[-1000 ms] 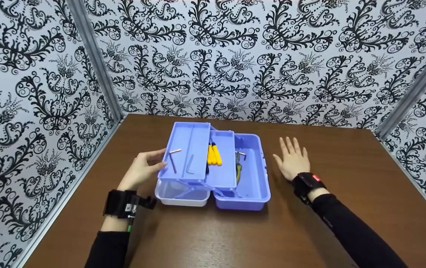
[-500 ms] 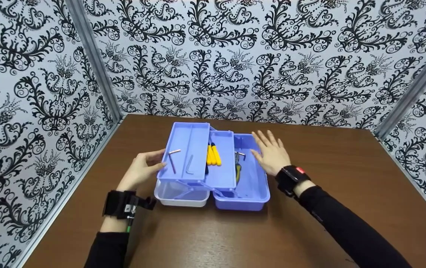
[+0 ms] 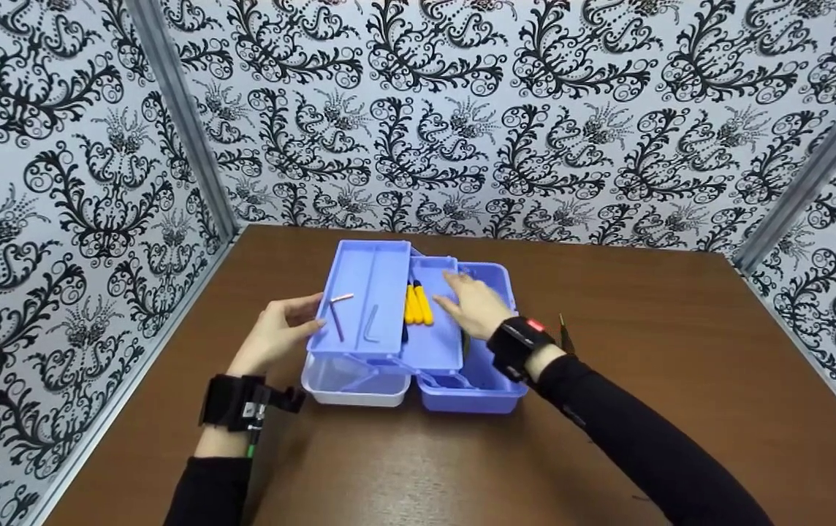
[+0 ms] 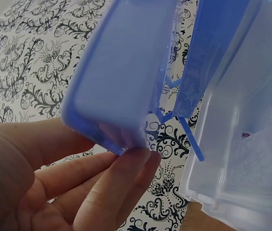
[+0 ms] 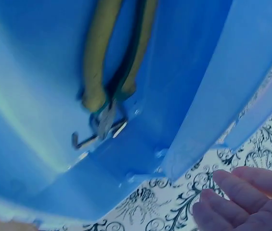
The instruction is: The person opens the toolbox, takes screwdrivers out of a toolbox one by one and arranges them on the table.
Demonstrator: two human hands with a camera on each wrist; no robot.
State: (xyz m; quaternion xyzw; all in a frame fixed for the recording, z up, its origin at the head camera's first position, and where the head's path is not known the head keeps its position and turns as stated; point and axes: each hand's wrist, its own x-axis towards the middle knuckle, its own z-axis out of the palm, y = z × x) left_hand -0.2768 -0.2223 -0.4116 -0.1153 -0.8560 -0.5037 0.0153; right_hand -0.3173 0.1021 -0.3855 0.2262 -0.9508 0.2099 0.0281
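Note:
A blue toolbox [image 3: 495, 387] stands unfolded on the brown table. Its upper tray [image 3: 367, 281] carries two metal hex keys [image 3: 335, 318]; the middle tray [image 3: 436, 347] holds yellow-handled tools [image 3: 418, 305]. My left hand [image 3: 279, 332] grips the upper tray's left edge, thumb above and fingertips [image 4: 136, 163] under the rim [image 4: 121, 72]. Over the middle tray hovers my right hand [image 3: 473, 303], fingers straight, just right of the yellow handles and holding nothing. The right wrist view shows yellow-handled pliers [image 5: 111, 62] and a small hex key [image 5: 85, 139] lying in the box's base.
A clear lid part [image 3: 348, 383] of the box lies under the upper tray at the front left. Patterned black-and-white walls [image 3: 82, 183] close in the table [image 3: 644, 329] on the left, back and right. Bare tabletop lies in front of the box and to its right.
My right hand has moved left from the table beside the box, across the base, to above the middle tray. The left hand and the trays have stayed put.

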